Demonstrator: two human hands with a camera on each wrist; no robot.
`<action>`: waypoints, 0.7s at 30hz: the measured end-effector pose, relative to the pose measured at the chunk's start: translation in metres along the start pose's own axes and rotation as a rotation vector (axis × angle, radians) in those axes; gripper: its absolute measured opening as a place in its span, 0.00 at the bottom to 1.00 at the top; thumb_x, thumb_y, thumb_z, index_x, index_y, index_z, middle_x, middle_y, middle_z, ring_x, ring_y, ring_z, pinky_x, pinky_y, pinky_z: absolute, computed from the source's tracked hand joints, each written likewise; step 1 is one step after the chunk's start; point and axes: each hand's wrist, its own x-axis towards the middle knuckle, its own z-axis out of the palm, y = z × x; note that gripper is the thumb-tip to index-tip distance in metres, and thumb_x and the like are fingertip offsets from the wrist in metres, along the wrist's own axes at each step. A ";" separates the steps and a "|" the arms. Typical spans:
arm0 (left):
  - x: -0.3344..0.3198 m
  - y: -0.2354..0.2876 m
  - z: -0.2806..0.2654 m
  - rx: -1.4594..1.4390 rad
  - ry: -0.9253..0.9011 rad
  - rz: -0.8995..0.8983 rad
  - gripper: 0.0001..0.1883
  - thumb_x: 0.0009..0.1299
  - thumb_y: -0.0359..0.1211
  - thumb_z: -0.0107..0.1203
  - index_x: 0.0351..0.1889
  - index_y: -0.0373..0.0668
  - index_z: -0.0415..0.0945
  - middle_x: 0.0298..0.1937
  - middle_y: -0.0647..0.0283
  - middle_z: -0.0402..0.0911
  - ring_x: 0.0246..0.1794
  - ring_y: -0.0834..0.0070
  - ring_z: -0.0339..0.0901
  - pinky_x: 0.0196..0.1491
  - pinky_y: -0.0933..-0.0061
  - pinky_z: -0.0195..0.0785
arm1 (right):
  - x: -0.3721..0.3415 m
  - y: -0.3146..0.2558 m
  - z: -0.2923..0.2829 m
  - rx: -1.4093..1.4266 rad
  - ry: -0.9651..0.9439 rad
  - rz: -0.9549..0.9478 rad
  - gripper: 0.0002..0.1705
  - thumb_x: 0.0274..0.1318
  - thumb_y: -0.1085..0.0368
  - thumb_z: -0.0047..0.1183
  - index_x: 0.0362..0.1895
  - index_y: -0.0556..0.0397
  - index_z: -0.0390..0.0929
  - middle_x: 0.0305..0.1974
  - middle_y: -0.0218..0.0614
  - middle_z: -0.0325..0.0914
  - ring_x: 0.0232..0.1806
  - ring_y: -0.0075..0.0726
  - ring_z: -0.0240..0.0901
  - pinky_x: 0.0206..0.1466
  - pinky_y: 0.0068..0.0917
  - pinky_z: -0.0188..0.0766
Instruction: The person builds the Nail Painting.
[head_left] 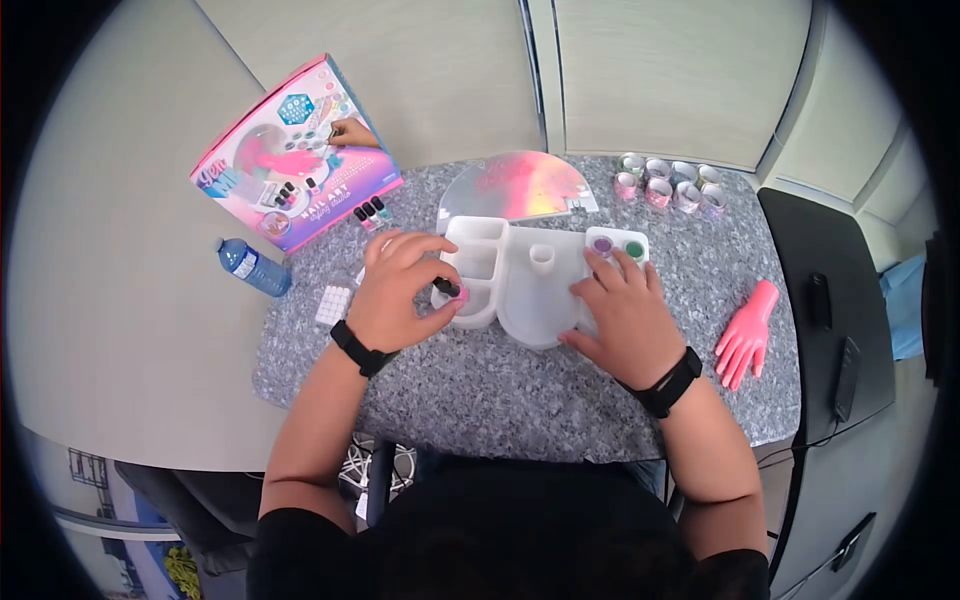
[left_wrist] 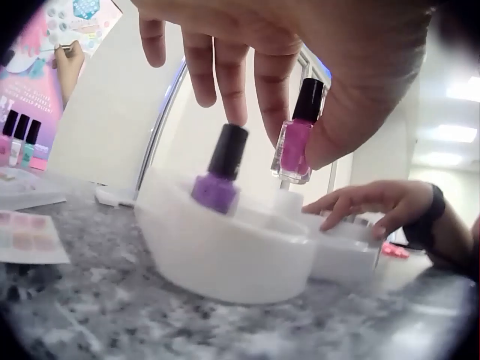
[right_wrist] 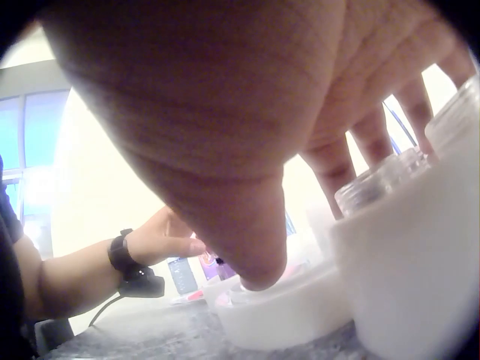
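Between thumb and finger, my left hand pinches a bottle of pink nail polish with a black cap, above the left compartments of a white plastic tray. Inside the nearest compartment stands a purple nail polish bottle, tilted slightly, its black cap up. My right hand rests on the tray's right part, fingers spread and fairly straight. Its fingertips lie beside a purple pot and a green pot. In the right wrist view, clear round jars sit by those fingers.
Behind the tray lies a shiny pink-and-silver panel. A nail art box, small polish bottles and a water bottle stand left. Several patterned rolls are at back right, a pink model hand nearer.
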 end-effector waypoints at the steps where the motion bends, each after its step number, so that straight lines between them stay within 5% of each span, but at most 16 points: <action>1: 0.001 -0.002 0.003 0.075 -0.034 0.025 0.12 0.61 0.36 0.77 0.40 0.53 0.85 0.62 0.66 0.84 0.68 0.63 0.79 0.81 0.42 0.49 | 0.000 0.000 0.000 -0.005 0.000 0.004 0.33 0.56 0.44 0.75 0.59 0.47 0.83 0.78 0.47 0.69 0.81 0.65 0.61 0.78 0.79 0.60; 14: 0.006 -0.012 0.011 0.130 -0.179 -0.099 0.16 0.63 0.39 0.76 0.45 0.51 0.84 0.66 0.64 0.83 0.74 0.62 0.75 0.86 0.32 0.34 | 0.001 -0.001 0.000 0.001 -0.004 0.005 0.33 0.55 0.45 0.76 0.57 0.50 0.83 0.78 0.49 0.69 0.81 0.66 0.61 0.77 0.80 0.60; 17: 0.009 -0.017 -0.004 0.050 -0.119 -0.134 0.18 0.64 0.40 0.76 0.49 0.48 0.84 0.63 0.61 0.84 0.72 0.61 0.78 0.84 0.39 0.49 | 0.003 -0.002 0.001 -0.007 -0.001 0.004 0.33 0.55 0.45 0.76 0.57 0.51 0.82 0.78 0.50 0.69 0.81 0.68 0.61 0.77 0.81 0.60; 21: 0.008 -0.088 -0.029 -0.105 0.356 -0.661 0.23 0.71 0.45 0.73 0.58 0.42 0.85 0.55 0.56 0.90 0.60 0.56 0.87 0.61 0.58 0.78 | 0.001 -0.003 0.003 -0.003 0.006 0.006 0.32 0.55 0.45 0.76 0.56 0.52 0.82 0.78 0.50 0.69 0.81 0.68 0.61 0.77 0.81 0.60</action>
